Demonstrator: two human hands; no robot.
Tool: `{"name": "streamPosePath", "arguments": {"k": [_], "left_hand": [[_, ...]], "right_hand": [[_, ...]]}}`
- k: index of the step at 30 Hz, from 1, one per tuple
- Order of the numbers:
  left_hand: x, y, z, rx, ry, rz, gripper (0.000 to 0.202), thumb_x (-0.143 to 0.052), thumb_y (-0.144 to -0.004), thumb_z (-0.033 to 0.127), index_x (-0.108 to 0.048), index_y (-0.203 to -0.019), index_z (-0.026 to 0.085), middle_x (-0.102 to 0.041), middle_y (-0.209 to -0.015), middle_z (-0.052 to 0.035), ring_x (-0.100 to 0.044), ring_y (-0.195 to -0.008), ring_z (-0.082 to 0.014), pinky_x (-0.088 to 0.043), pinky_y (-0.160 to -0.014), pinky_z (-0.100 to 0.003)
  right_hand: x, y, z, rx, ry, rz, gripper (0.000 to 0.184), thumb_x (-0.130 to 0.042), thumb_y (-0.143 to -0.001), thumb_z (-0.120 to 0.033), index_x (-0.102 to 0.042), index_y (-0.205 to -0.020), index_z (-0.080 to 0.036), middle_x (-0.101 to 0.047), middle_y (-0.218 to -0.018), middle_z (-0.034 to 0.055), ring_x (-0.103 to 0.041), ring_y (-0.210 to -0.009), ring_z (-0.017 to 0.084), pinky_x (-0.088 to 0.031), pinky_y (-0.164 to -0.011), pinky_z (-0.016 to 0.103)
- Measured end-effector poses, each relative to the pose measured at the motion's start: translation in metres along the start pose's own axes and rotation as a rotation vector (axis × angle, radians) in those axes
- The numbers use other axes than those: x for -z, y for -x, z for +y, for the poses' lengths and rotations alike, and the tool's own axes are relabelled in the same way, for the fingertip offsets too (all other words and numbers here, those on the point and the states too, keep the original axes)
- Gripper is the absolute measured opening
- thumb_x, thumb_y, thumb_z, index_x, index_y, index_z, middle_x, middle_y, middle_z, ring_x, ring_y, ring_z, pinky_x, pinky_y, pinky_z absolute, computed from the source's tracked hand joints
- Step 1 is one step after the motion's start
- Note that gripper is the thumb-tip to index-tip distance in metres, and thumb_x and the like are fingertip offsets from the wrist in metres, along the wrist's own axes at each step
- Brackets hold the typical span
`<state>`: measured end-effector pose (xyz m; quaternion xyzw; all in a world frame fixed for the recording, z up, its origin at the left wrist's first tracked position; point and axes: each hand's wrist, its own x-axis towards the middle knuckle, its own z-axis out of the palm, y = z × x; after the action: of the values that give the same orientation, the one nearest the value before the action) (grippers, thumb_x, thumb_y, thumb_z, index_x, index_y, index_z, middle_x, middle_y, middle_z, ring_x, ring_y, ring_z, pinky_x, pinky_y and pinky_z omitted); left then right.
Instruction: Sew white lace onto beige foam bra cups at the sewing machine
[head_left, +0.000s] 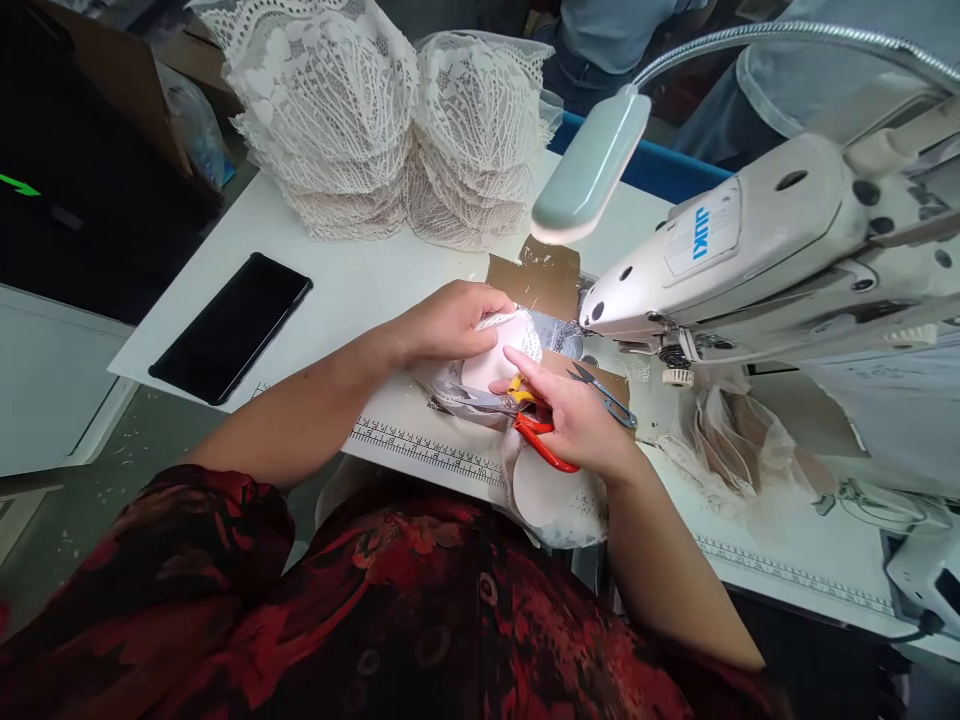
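Near the sewing machine's needle area, my left hand (457, 320) pinches the edge of a white lace bra cup (491, 370) between thumb and fingers. My right hand (577, 405) is closed around scissors (536, 430) with red and yellow handles, its thumb reaching over the cup. The scissor blades point left across the lace below the cup. A second cup (551, 490) of the same piece hangs over the table's front edge. Beside my right hand lie small dark thread snips (604, 395) on brown tape.
Stacked lace bra cups (330, 110) stand at the back. A black phone (231, 328) lies at the left. The white sewing machine (750, 230) and a lamp (592, 165) rise at the right, near a fabric pile (731, 440). People stand behind the table.
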<state>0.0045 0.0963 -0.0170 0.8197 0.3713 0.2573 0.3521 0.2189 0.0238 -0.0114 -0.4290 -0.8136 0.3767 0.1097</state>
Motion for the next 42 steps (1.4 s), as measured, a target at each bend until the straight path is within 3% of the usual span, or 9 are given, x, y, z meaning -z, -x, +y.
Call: {"name": "streamPosePath", "arguments": {"k": [6,11,15,18,23,27,30,36,42], "left_hand": [[-0.008,-0.003,0.001,0.087,0.060,-0.027,0.008,-0.054,-0.074,0.018,-0.053,-0.066,0.014,-0.048,-0.065,0.0029,-0.041,-0.062,-0.0096,-0.027,-0.056,-0.024],[-0.013,-0.002,0.002,0.160,0.147,-0.078,0.007,-0.054,-0.072,0.019,-0.050,-0.068,0.015,-0.047,-0.065,0.0037,-0.043,-0.060,-0.0097,-0.028,-0.052,-0.022],[-0.009,0.000,0.001,0.152,0.357,-0.210,0.014,-0.055,-0.071,0.018,-0.060,-0.084,0.014,-0.057,-0.079,0.0002,-0.053,-0.070,-0.0125,-0.037,-0.057,-0.021],[-0.009,0.001,0.005,0.132,0.426,-0.264,0.019,-0.060,-0.076,0.029,-0.064,-0.085,0.012,-0.060,-0.081,-0.0016,-0.055,-0.074,-0.0140,-0.040,-0.062,-0.023],[-0.013,0.002,0.014,0.137,0.491,-0.215,0.025,-0.057,-0.083,0.032,-0.068,-0.092,0.011,-0.064,-0.090,-0.0048,-0.059,-0.086,-0.0170,-0.045,-0.073,-0.025],[-0.012,0.000,0.012,0.074,0.467,-0.168,0.020,-0.060,-0.082,0.029,-0.070,-0.088,0.012,-0.065,-0.095,-0.0065,-0.060,-0.092,-0.0179,-0.046,-0.081,-0.027],[-0.011,-0.001,0.008,0.064,0.460,-0.163,0.023,-0.062,-0.082,0.032,-0.071,-0.084,0.011,-0.066,-0.091,-0.0073,-0.061,-0.087,-0.0171,-0.047,-0.079,-0.027],[-0.011,0.001,0.007,0.167,0.541,-0.155,0.026,-0.063,-0.085,0.034,-0.071,-0.098,0.013,-0.070,-0.099,-0.0077,-0.063,-0.093,-0.0178,-0.049,-0.081,-0.026],[-0.010,0.000,0.005,0.189,0.528,-0.175,0.027,-0.061,-0.087,0.037,-0.072,-0.094,0.013,-0.070,-0.101,-0.0081,-0.064,-0.093,-0.0171,-0.049,-0.080,-0.024]], "right_hand": [[-0.002,-0.001,0.007,0.063,-0.011,-0.004,0.078,-0.058,-0.078,-0.021,-0.027,-0.149,-0.024,-0.068,-0.118,0.0049,-0.065,-0.098,0.020,-0.051,-0.085,0.032],[0.001,0.013,0.009,0.230,-0.035,0.093,0.059,-0.056,-0.085,-0.019,-0.042,-0.142,-0.026,-0.067,-0.108,0.0052,-0.063,-0.090,0.017,-0.050,-0.078,0.029],[0.012,0.033,0.006,0.122,0.048,0.245,0.053,-0.065,-0.083,-0.032,-0.052,-0.133,-0.025,-0.060,-0.079,0.0013,-0.055,-0.068,0.014,-0.047,-0.061,0.026],[0.015,0.040,0.007,0.066,0.099,0.315,0.050,-0.067,-0.081,-0.035,-0.057,-0.129,-0.023,-0.054,-0.073,-0.0005,-0.049,-0.060,0.013,-0.045,-0.055,0.025],[0.002,0.037,0.022,0.006,0.190,0.491,0.047,-0.066,-0.081,-0.039,-0.061,-0.123,-0.020,-0.053,-0.070,-0.0011,-0.047,-0.057,0.011,-0.043,-0.053,0.023],[-0.008,0.036,0.033,0.060,0.307,0.594,0.043,-0.064,-0.083,-0.038,-0.062,-0.122,-0.017,-0.055,-0.070,0.0001,-0.052,-0.061,0.013,-0.044,-0.056,0.024],[-0.010,0.036,0.037,0.087,0.346,0.625,0.041,-0.062,-0.085,-0.038,-0.061,-0.121,-0.018,-0.055,-0.069,0.0000,-0.054,-0.063,0.013,-0.044,-0.056,0.024],[-0.012,0.038,0.040,0.041,0.426,0.634,0.040,-0.062,-0.085,-0.037,-0.062,-0.121,-0.021,-0.062,-0.075,0.0009,-0.059,-0.069,0.014,-0.045,-0.058,0.023],[-0.012,0.038,0.041,0.024,0.479,0.664,0.039,-0.062,-0.085,-0.039,-0.063,-0.118,-0.019,-0.064,-0.076,0.0010,-0.059,-0.068,0.014,-0.044,-0.056,0.024]]}}
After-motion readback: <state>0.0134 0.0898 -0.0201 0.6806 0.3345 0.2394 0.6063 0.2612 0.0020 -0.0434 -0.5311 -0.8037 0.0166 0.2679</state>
